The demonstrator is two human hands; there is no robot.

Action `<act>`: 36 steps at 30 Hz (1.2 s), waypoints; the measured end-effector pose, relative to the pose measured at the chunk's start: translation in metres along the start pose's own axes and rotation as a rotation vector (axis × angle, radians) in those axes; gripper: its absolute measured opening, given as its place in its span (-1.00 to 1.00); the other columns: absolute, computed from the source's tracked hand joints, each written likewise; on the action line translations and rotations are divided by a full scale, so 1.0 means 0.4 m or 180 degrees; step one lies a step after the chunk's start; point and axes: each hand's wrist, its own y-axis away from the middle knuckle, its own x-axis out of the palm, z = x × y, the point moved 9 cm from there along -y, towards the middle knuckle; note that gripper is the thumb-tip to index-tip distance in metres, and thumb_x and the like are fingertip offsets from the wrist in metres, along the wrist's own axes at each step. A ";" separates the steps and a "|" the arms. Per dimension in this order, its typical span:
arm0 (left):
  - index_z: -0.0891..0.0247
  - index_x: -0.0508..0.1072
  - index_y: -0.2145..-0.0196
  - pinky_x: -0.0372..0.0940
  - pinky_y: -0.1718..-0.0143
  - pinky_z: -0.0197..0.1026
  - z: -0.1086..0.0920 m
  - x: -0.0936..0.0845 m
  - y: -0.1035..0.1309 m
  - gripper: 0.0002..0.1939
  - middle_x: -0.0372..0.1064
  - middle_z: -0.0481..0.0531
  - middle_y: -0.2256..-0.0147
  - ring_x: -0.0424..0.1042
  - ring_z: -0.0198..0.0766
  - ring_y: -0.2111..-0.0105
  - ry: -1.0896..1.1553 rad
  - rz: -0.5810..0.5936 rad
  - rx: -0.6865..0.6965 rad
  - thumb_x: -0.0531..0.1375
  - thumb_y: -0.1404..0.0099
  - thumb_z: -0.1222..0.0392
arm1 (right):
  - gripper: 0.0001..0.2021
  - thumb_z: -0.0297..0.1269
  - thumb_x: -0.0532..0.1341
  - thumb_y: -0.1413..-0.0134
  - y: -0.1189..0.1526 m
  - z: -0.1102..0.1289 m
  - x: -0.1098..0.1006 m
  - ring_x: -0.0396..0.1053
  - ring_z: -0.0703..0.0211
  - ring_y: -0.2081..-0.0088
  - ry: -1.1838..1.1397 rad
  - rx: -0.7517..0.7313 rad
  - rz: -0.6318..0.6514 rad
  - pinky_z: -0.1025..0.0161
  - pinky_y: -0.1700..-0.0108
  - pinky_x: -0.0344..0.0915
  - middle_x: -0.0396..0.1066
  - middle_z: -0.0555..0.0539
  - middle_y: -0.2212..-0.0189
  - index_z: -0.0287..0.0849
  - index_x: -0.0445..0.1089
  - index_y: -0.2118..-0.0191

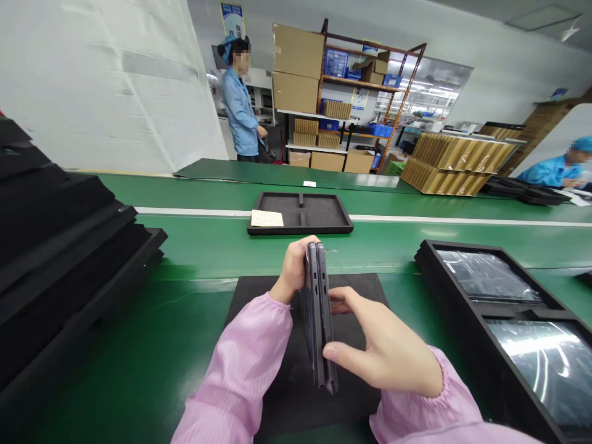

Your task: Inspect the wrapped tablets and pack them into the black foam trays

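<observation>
Two slim dark tablets point(317, 308) stand on edge, face to face, with ports along the narrow sides turned to me. My left hand point(296, 265) grips them at the far end, its fingers partly hidden behind them. At the right face, my right hand point(379, 339) has its thumb by the lower edge and curled fingers against the tablet farther up. A black mat point(272, 401) lies below the tablets on the green bench.
A black foam tray point(324, 230) with a pale sticker sheet point(267, 218) lies ahead. At right, another foam tray point(478, 308) holds film-covered tablets. Black trays point(69, 246) are stacked at left. Cardboard dividers point(456, 163) stand beyond. Two people in blue are farther off.
</observation>
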 end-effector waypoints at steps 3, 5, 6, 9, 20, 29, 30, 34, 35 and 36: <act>0.15 0.23 0.66 0.06 0.55 -0.14 0.000 0.001 -0.001 -0.32 0.10 -0.07 0.67 0.06 -0.28 0.62 -0.0014 -0.0005 -0.0015 -0.09 -0.14 -0.53 | -0.50 -0.20 0.29 -0.09 -0.003 -0.001 -0.001 0.47 -0.10 -0.07 -0.0046 -0.0017 0.0019 -0.07 -0.08 0.41 0.48 -0.23 -0.07 -0.19 0.23 -0.13; 0.15 0.24 0.66 0.06 0.55 -0.14 -0.001 0.001 0.000 -0.32 0.10 -0.07 0.67 0.06 -0.28 0.62 -0.0019 -0.0005 -0.0029 -0.09 -0.14 -0.53 | -0.51 -0.19 0.28 -0.10 -0.004 -0.003 -0.001 0.47 -0.10 -0.06 -0.0057 -0.0021 0.0015 -0.08 -0.08 0.41 0.48 -0.23 -0.06 -0.20 0.23 -0.12; 0.15 0.24 0.66 0.06 0.55 -0.14 -0.001 0.001 0.000 -0.31 0.10 -0.08 0.67 0.06 -0.28 0.62 -0.0017 -0.0009 -0.0030 -0.09 -0.14 -0.54 | -0.52 -0.19 0.28 -0.10 -0.004 -0.004 -0.001 0.47 -0.10 -0.06 -0.0055 -0.0016 0.0016 -0.09 -0.08 0.41 0.48 -0.24 -0.06 -0.20 0.23 -0.12; 0.16 0.24 0.66 0.06 0.55 -0.15 -0.001 -0.002 0.002 -0.31 0.11 -0.07 0.67 0.07 -0.28 0.62 -0.0006 -0.0035 -0.0027 -0.07 -0.12 -0.55 | -0.53 -0.18 0.26 -0.11 -0.003 -0.005 0.000 0.47 -0.11 -0.07 -0.0044 -0.0001 0.0007 -0.11 -0.08 0.40 0.48 -0.24 -0.06 -0.19 0.23 -0.11; 0.16 0.25 0.63 0.06 0.53 -0.13 -0.006 0.005 0.001 -0.30 0.10 -0.09 0.66 0.08 -0.27 0.61 -0.0067 0.0043 0.0038 -0.09 -0.15 -0.55 | -0.51 -0.20 0.27 -0.08 -0.001 -0.009 0.001 0.46 -0.10 -0.08 0.0005 0.0126 -0.0037 -0.07 -0.10 0.40 0.48 -0.24 -0.06 -0.18 0.21 -0.11; 0.16 0.25 0.63 0.08 0.50 -0.12 -0.001 0.007 0.001 -0.32 0.10 -0.09 0.66 0.09 -0.26 0.61 -0.0162 0.0069 0.0038 -0.11 -0.16 -0.51 | -0.53 -0.21 0.28 -0.06 0.001 -0.003 0.003 0.46 -0.10 -0.06 0.0006 0.0145 -0.0045 -0.09 -0.11 0.38 0.49 -0.26 -0.03 -0.19 0.21 -0.07; 0.16 0.25 0.63 0.08 0.50 -0.12 -0.002 0.007 0.001 -0.32 0.10 -0.08 0.66 0.09 -0.26 0.61 -0.0177 0.0067 0.0038 -0.12 -0.17 -0.51 | -0.53 -0.20 0.28 -0.05 0.001 -0.003 0.003 0.46 -0.11 -0.07 0.0001 0.0151 -0.0041 -0.10 -0.11 0.38 0.48 -0.26 -0.04 -0.19 0.21 -0.07; 0.16 0.26 0.63 0.07 0.51 -0.12 -0.008 0.006 0.004 -0.32 0.10 -0.08 0.65 0.08 -0.26 0.60 -0.0154 0.0038 0.0054 -0.11 -0.15 -0.53 | -0.52 -0.20 0.27 -0.05 0.000 -0.002 0.004 0.45 -0.13 -0.07 -0.0052 0.0190 -0.0031 -0.11 -0.11 0.37 0.48 -0.27 -0.04 -0.20 0.21 -0.07; 0.16 0.25 0.63 0.07 0.51 -0.12 -0.010 0.005 0.004 -0.31 0.11 -0.07 0.65 0.08 -0.26 0.60 -0.0160 0.0020 0.0053 -0.12 -0.15 -0.53 | -0.52 -0.20 0.27 -0.05 0.000 -0.002 0.003 0.46 -0.14 -0.07 -0.0066 0.0202 -0.0034 -0.11 -0.11 0.38 0.48 -0.27 -0.04 -0.19 0.21 -0.08; 0.15 0.25 0.64 0.07 0.51 -0.12 -0.010 0.004 0.005 -0.32 0.11 -0.07 0.65 0.08 -0.26 0.60 -0.0172 -0.0004 0.0040 -0.12 -0.15 -0.53 | -0.52 -0.19 0.26 -0.05 0.000 -0.002 0.002 0.46 -0.16 -0.07 -0.0081 0.0209 -0.0037 -0.11 -0.11 0.38 0.47 -0.27 -0.04 -0.19 0.21 -0.09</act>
